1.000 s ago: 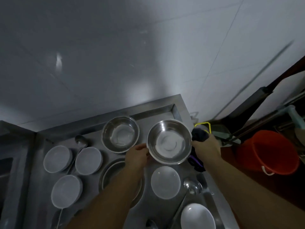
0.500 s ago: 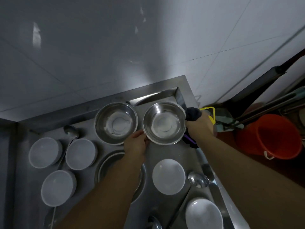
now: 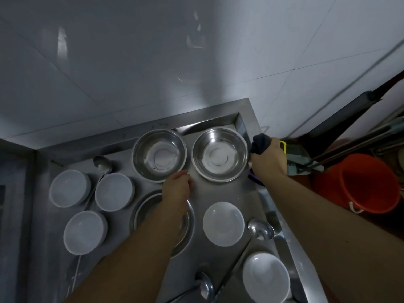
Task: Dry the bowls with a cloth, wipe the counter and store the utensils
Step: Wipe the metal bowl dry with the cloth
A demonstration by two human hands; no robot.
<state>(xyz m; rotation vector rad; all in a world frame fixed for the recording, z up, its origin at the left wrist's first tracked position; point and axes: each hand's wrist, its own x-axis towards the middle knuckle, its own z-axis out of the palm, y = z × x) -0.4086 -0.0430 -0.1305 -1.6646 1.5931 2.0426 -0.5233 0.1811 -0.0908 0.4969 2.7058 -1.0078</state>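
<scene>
While two steel bowls (image 3: 220, 157) sit upright on the bench (image 3: 247, 193), the right hand (image 3: 267, 159) grips the cloth (image 3: 260, 143), the left hand (image 3: 177, 184) hangs loose and empty, and the ladles (image 3: 260, 229) lie unstored, so most work looks undone.

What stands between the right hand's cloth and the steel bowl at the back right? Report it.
Nothing visible. The right hand grips the dark cloth just beside the right rim of the steel bowl, which sits open-side up on the counter. The left hand is off its other side.
</scene>
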